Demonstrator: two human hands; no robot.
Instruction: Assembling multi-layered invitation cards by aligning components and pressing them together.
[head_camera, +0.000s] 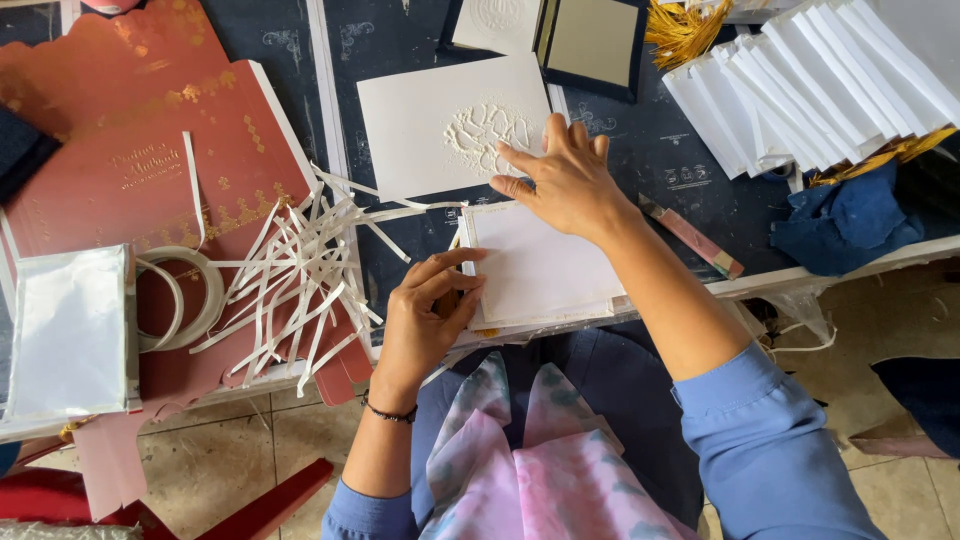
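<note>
White card stack (540, 265) lies at the near edge of the dark work table (640, 150), right in front of the person, and both hands are on it. The right hand (562, 180) lies flat and spread over the stack's far edge, fingers fanned wide, holding nothing, its fingertips reaching onto the embossed white card (440, 125) just beyond. The left hand (432, 310) is curled narrow at the stack's near left corner, thumb and fingers pinched on the edge of the top sheet; something small and dark seems to sit in the pinch, but I cannot tell what it is.

Just left of that hand a loose heap of white paper strips (300, 270) spreads over a red printed sheet (140, 160), with a roll of tape (180, 295) beside it and a silvery-white packet (70, 330) further left. To the right of the stack a slim pinkish tool (692, 237) lies on the table, then a crumpled blue cloth (845, 222); at the far right stands a fanned row of white folded cards (810, 85) with gold tassels (685, 30).

The stack overhangs the near table edge, so I judge that an uneven press from the right hand could skew the sheets or tip them toward the lap; the strips are close enough to catch under the lifted corner
</note>
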